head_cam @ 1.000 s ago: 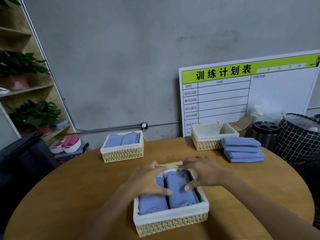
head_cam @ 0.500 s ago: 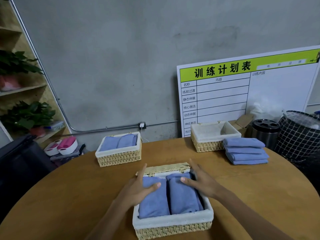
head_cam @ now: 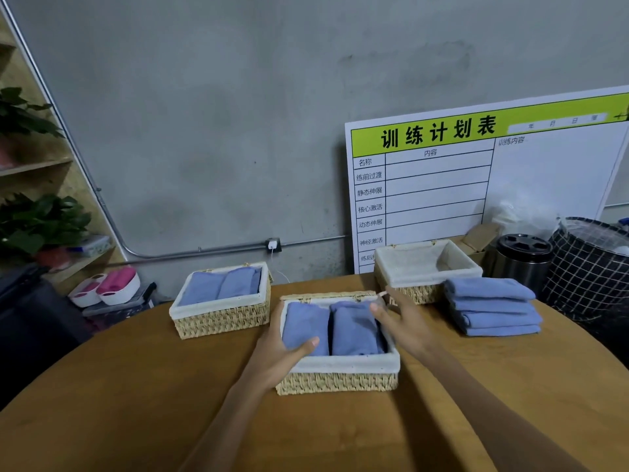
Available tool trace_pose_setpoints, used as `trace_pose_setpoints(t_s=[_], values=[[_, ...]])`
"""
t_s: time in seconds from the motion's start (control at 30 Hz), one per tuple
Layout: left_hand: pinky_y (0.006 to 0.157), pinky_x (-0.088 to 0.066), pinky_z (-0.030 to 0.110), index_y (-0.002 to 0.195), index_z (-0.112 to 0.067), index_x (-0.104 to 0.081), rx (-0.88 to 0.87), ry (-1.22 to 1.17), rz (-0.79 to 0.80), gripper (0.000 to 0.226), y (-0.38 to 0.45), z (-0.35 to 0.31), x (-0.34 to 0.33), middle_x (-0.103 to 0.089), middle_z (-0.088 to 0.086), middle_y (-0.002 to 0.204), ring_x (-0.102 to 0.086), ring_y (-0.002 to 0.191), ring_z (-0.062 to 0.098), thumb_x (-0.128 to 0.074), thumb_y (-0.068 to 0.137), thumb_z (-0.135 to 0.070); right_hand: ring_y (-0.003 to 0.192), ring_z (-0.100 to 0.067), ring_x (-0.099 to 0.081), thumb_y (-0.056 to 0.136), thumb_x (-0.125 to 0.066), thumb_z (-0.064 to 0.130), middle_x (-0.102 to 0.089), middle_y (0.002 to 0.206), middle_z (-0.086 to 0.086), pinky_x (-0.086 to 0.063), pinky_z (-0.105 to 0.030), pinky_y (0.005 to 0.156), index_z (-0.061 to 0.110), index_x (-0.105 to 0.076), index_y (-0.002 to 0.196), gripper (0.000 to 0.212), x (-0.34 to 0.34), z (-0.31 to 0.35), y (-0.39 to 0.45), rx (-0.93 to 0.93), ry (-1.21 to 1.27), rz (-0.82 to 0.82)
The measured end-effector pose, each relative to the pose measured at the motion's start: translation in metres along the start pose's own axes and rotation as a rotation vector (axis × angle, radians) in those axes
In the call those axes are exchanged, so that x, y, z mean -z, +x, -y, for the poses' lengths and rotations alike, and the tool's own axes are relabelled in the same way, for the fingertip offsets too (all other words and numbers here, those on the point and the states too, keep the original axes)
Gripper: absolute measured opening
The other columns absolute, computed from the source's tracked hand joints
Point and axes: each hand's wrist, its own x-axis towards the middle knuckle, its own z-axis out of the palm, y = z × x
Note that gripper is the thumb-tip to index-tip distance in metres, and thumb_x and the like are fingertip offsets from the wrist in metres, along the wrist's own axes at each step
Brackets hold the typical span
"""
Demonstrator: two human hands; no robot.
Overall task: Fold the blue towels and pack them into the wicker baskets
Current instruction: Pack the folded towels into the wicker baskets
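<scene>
Hands frame the near basket (head_cam: pixel 337 381), which sits on the table (head_cam: pixel 136 403) closest to the person and serves as the landmark. The left hand (head_cam: pixel 277 352) grips that basket's left wall, its thumb hooked over the rim onto the left towel (head_cam: pixel 304 327) inside and its fingers along the outside. The right hand (head_cam: pixel 406 323) is at the basket's right rim with fingers spread and fairly straight, grasping nothing; whether it touches the rim cannot be told. Two folded blue towels fill this basket side by side, the right towel (head_cam: pixel 355 327) touching the left one.

Beyond and left of the near basket, just beside its far left corner, a second basket (head_cam: pixel 221 318) also holds two folded towels (head_cam: pixel 221 287). Beyond and right of the near basket stands a third basket (head_cam: pixel 425 267) with only its white liner showing. Just right of that one lies a stack (head_cam: pixel 492 306) of folded blue towels on the table. Farther back, behind the third basket, a whiteboard (head_cam: pixel 476 185) leans on the wall.
</scene>
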Motion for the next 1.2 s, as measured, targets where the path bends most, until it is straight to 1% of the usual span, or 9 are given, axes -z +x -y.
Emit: trace_pose_setpoints(t_s=[0.1, 0.17, 0.27, 0.43, 0.53, 0.7, 0.9, 1.03, 1.2], values=[[0.091, -0.036, 0.012, 0.153, -0.050, -0.005, -0.032, -0.005, 0.051, 0.104, -0.013, 0.003, -0.002, -0.030, -0.031, 0.145, -0.041, 0.135, 0.003, -0.079, 0.080, -0.051, 0.123, -0.005, -0.042, 0.084, -0.066, 0.058, -0.037, 0.145, 0.011, -0.037, -0.023, 0.096, 0.030, -0.028, 0.153, 0.083, -0.002, 0.001, -0.046, -0.002, 0.057, 0.122], [0.089, -0.041, 0.010, 0.147, -0.058, -0.003, -0.061, 0.019, 0.092, 0.111, -0.019, 0.003, -0.002, -0.038, -0.031, 0.141, -0.046, 0.128, -0.001, -0.084, 0.071, -0.059, 0.122, -0.003, -0.042, 0.077, -0.073, 0.061, -0.029, 0.140, 0.024, -0.043, -0.026, 0.097, 0.040, -0.017, 0.153, 0.097, -0.012, 0.000, -0.073, 0.025, 0.037, 0.142], [0.106, -0.046, 0.034, 0.153, -0.055, 0.002, -0.042, 0.080, 0.062, 0.134, -0.018, 0.009, -0.006, -0.037, -0.014, 0.156, -0.044, 0.138, 0.012, -0.082, 0.051, -0.080, 0.115, -0.014, -0.056, 0.069, -0.083, 0.058, -0.030, 0.133, 0.036, -0.052, -0.036, 0.096, 0.036, -0.012, 0.156, 0.114, -0.031, -0.012, -0.078, 0.060, -0.022, 0.030], [0.109, -0.044, 0.043, 0.151, -0.056, 0.011, 0.014, 0.115, -0.018, 0.138, 0.007, 0.014, -0.013, -0.031, -0.004, 0.161, -0.040, 0.141, 0.019, -0.073, 0.047, -0.089, 0.093, -0.001, -0.057, 0.068, -0.089, 0.043, -0.058, 0.127, 0.011, -0.048, -0.013, 0.074, 0.029, -0.028, 0.149, 0.102, -0.035, -0.016, -0.030, 0.022, 0.033, 0.019], [0.110, -0.042, 0.039, 0.153, -0.052, 0.011, 0.000, 0.134, -0.043, 0.135, 0.035, 0.013, -0.015, -0.030, -0.002, 0.162, -0.038, 0.142, 0.020, -0.075, 0.054, -0.085, 0.107, -0.010, -0.060, 0.066, -0.090, 0.043, -0.060, 0.128, 0.007, -0.050, -0.018, 0.080, 0.023, -0.037, 0.147, 0.099, -0.039, -0.021, 0.004, 0.010, 0.059, -0.002], [0.109, -0.036, 0.036, 0.157, -0.039, 0.013, -0.020, 0.199, -0.061, 0.132, 0.087, 0.015, -0.017, -0.018, 0.001, 0.166, -0.028, 0.149, 0.023, -0.075, 0.065, -0.075, 0.100, -0.003, -0.059, 0.065, -0.090, 0.031, -0.058, 0.115, 0.014, -0.047, -0.006, 0.069, 0.022, -0.041, 0.140, 0.090, -0.049, -0.025, 0.051, 0.009, 0.101, -0.025], [0.103, -0.040, 0.037, 0.155, -0.041, 0.018, -0.007, 0.263, -0.062, 0.132, 0.133, 0.023, -0.021, -0.027, 0.007, 0.163, -0.038, 0.143, 0.028, -0.070, 0.064, -0.079, 0.075, 0.003, -0.050, 0.072, -0.088, 0.028, -0.052, 0.097, 0.018, -0.041, -0.004, 0.061, 0.015, -0.039, 0.144, 0.088, -0.051, -0.028, 0.093, 0.002, 0.037, -0.027], [0.103, -0.042, 0.038, 0.155, -0.041, 0.019, 0.006, 0.306, -0.078, 0.132, 0.151, 0.026, -0.025, -0.030, 0.009, 0.162, -0.041, 0.142, 0.028, -0.066, 0.063, -0.082, 0.076, 0.002, -0.051, 0.074, -0.087, 0.026, -0.048, 0.096, 0.024, -0.041, -0.004, 0.060, 0.014, -0.038, 0.144, 0.086, -0.050, -0.030, 0.109, -0.007, 0.001, -0.019], [0.107, -0.040, 0.039, 0.156, -0.040, 0.018, 0.001, 0.301, -0.049, 0.133, 0.155, 0.026, -0.023, -0.028, 0.008, 0.163, -0.037, 0.144, 0.029, -0.065, 0.062, -0.085, 0.082, 0.004, -0.050, 0.076, -0.086, 0.028, -0.051, 0.109, 0.012, -0.041, -0.004, 0.062, 0.014, -0.035, 0.146, 0.087, -0.052, -0.031, 0.114, -0.041, -0.041, -0.005]])
